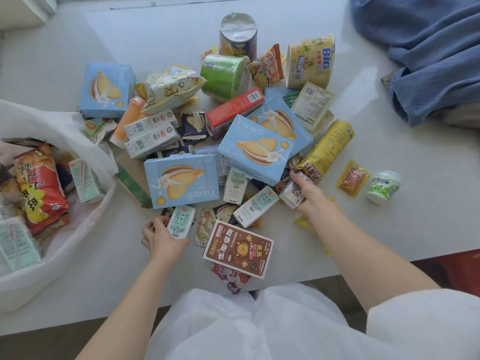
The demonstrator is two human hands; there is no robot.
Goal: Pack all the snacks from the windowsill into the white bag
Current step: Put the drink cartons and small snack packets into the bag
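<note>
My left hand point(159, 236) has its grip curled round a smooth white milk carton point(181, 221), long axis running up the frame, top tilted slightly right, at lower centre. My right hand point(305, 189) grasps a small glossy pack point(292, 193) right of centre. Cardboard biscuit boxes point(255, 149) and crinkled packets crowd the pale windowsill point(389, 229); the soft white bag point(65, 222) gapes at left.
</note>
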